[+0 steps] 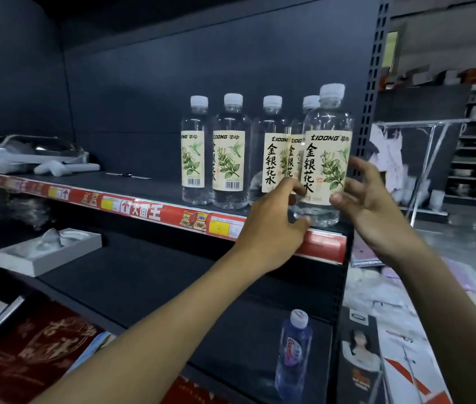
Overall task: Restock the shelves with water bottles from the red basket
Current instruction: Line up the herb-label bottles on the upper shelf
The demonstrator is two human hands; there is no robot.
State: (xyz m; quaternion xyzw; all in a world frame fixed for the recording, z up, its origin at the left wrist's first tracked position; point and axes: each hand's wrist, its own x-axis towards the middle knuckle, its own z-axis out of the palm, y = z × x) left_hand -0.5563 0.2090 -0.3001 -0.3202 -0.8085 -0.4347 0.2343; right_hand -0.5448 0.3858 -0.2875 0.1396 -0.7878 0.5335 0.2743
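Observation:
Several clear water bottles with cream flower labels and white caps stand in a row on the dark shelf (131, 185), among them one at the left (193, 150) and a second (231, 150) beside it. A further water bottle (325, 126) stands at the front right corner of the shelf, nearest me. My left hand (274, 228) touches its lower left side with curled fingers and the thumb near its base. My right hand (370, 205) cups its right side, thumb on the label, fingers spread. The red basket is not in view.
A red price strip (143, 209) runs along the shelf's front edge. A perforated upright post (373, 83) stands just right of the bottles. On the shelf below lie a white box (47, 252) and, lower, a blue-tinted bottle (293, 354). White items lie at the shelf's far left (35, 158).

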